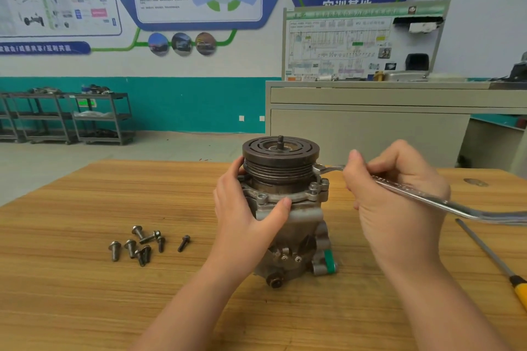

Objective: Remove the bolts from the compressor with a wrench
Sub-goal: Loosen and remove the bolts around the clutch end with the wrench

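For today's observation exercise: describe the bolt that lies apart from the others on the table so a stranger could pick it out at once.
Start at the compressor standing on the wooden table. To its left lies a cluster of loose bolts. The lone bolt lies between that cluster and the compressor, touching none of them, dark, tilted with its head uppermost in the view.

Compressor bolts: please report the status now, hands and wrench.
Left hand grips compressor. Right hand holds wrench, head at the flange behind the pulley. Loose bolts on table. Nothing in the way.
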Tool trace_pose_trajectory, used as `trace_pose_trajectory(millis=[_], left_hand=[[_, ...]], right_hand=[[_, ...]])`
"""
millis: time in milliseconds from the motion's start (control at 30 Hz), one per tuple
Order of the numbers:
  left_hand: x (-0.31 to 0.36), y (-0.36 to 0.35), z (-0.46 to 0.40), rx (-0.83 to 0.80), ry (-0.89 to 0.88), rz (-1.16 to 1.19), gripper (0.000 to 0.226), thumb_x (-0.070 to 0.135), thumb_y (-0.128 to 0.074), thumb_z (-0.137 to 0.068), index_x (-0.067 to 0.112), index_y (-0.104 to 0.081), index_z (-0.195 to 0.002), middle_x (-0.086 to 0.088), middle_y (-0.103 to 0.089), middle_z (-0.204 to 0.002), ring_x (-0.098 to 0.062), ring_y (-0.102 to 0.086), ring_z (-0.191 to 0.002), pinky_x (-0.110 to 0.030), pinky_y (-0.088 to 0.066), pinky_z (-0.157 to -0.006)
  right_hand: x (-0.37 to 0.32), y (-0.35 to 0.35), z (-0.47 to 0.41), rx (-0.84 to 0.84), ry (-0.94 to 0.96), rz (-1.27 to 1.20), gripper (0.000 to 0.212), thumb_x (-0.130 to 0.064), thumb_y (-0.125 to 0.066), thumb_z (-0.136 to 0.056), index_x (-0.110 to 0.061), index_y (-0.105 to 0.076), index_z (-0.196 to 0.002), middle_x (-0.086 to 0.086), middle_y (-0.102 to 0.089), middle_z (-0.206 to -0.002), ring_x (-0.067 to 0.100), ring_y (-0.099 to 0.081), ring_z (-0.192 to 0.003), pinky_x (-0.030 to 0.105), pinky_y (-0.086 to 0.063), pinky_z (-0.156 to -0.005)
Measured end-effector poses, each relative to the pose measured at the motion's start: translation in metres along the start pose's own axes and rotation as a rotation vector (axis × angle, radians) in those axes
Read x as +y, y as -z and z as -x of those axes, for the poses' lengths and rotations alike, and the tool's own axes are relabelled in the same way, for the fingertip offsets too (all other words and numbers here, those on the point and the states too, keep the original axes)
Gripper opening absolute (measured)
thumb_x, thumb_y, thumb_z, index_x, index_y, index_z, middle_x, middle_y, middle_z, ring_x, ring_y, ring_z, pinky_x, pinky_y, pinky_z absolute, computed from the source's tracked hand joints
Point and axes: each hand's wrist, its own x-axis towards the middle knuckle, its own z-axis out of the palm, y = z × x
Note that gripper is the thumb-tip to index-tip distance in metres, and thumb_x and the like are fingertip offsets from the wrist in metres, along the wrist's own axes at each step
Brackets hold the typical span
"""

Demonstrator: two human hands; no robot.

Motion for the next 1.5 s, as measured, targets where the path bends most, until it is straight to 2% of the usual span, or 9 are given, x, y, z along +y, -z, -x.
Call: trace_pose_trajectory(millis=[200,367,600,733,833,900,1033,1200,1500], left_hand=[[-0.001,-0.001,-0.001,0.003,-0.005,0.001,0.081,0.057,-0.063,-0.07,0.05,-0.016,-0.136,0.039,-0.022,-0.128,0.0,-0.028,-0.129,-0.024,-0.028,-0.106],[-0.001,-0.001,-0.001,0.024,-0.027,0.015,0.077,0.065,-0.058,-0.066,0.057,-0.014,-0.129,0.042,-0.021,-0.125,0.01,-0.024,-0.125,-0.012,-0.024,-0.099],[-0.001,-0.001,0.0,0.042,-0.018,0.057,0.085,0.064,-0.06,-0.065,0.045,-0.02,-0.138,0.035,-0.027,-0.128,0.003,-0.029,-0.127,-0.013,-0.026,-0.1],[-0.003,-0.001,0.001,0.042,-0.005,0.09,0.088,0.066,-0.061,-0.064,0.046,-0.018,-0.138,0.039,-0.025,-0.125,0.009,-0.027,-0.127,-0.01,-0.024,-0.099],[-0.005,-0.002,0.0,0.043,0.005,0.1,0.089,0.066,-0.061,-0.063,0.049,-0.016,-0.138,0.044,-0.023,-0.123,0.015,-0.023,-0.125,-0.01,-0.023,-0.098],[-0.006,-0.002,-0.001,0.041,0.0,0.092,0.087,0.066,-0.06,-0.063,0.051,-0.016,-0.136,0.046,-0.022,-0.122,0.014,-0.024,-0.124,-0.011,-0.022,-0.099],[-0.007,-0.003,-0.001,0.029,0.002,0.084,0.089,0.068,-0.059,-0.062,0.051,-0.014,-0.137,0.051,-0.019,-0.118,0.018,-0.021,-0.124,-0.011,-0.024,-0.096],[-0.007,-0.003,-0.002,0.034,-0.004,0.08,0.089,0.067,-0.061,-0.063,0.05,-0.014,-0.137,0.049,-0.019,-0.118,0.021,-0.02,-0.121,-0.008,-0.023,-0.094],[-0.006,-0.003,0.0,0.042,0.005,0.085,0.089,0.068,-0.059,-0.062,0.049,-0.014,-0.137,0.044,-0.021,-0.122,0.021,-0.02,-0.12,-0.008,-0.02,-0.097]], right_hand=[[-0.002,0.002,0.0,-0.066,-0.02,0.09,0.036,-0.022,-0.062,-0.082,-0.009,-0.04,-0.057,0.019,-0.045,-0.051,0.036,-0.042,-0.049,0.044,-0.037,-0.048],[-0.014,-0.006,0.005,-0.085,0.092,0.194,0.037,-0.011,-0.062,-0.083,-0.007,-0.036,-0.057,0.002,-0.032,-0.048,0.012,-0.031,-0.049,0.016,-0.026,-0.046],[-0.03,-0.021,0.024,-0.075,0.114,0.359,0.05,-0.008,-0.064,-0.087,-0.027,-0.028,-0.059,-0.011,-0.027,-0.047,0.004,-0.038,-0.05,0.009,-0.028,-0.044],[-0.023,-0.005,0.018,0.003,-0.401,-0.059,0.028,-0.014,-0.068,-0.084,-0.017,-0.049,-0.063,0.003,-0.057,-0.051,0.005,-0.051,-0.042,0.015,-0.04,-0.04],[0.0,0.012,-0.012,-0.08,-0.931,-0.484,0.024,-0.004,-0.067,-0.083,-0.012,-0.049,-0.068,0.004,-0.052,-0.052,0.005,-0.043,-0.036,0.013,-0.029,-0.032],[0.009,0.014,-0.031,-0.206,-1.095,-0.627,0.023,-0.007,-0.066,-0.076,-0.014,-0.046,-0.066,0.002,-0.047,-0.051,0.003,-0.038,-0.034,0.011,-0.024,-0.03],[0.014,0.011,-0.048,-0.249,-0.794,-0.67,0.035,-0.015,-0.068,-0.077,-0.019,-0.039,-0.057,0.003,-0.049,-0.048,0.006,-0.037,-0.032,0.014,-0.024,-0.031],[-0.001,0.014,-0.029,-0.152,-0.335,-0.21,0.047,-0.007,-0.066,-0.089,-0.022,-0.045,-0.049,0.004,-0.054,-0.044,0.01,-0.04,-0.032,0.016,-0.032,-0.036],[-0.017,-0.007,-0.003,-0.081,-0.217,-0.029,0.038,-0.005,-0.062,-0.089,0.004,-0.037,-0.062,0.019,-0.05,-0.053,0.012,-0.042,-0.037,0.018,-0.036,-0.037]])
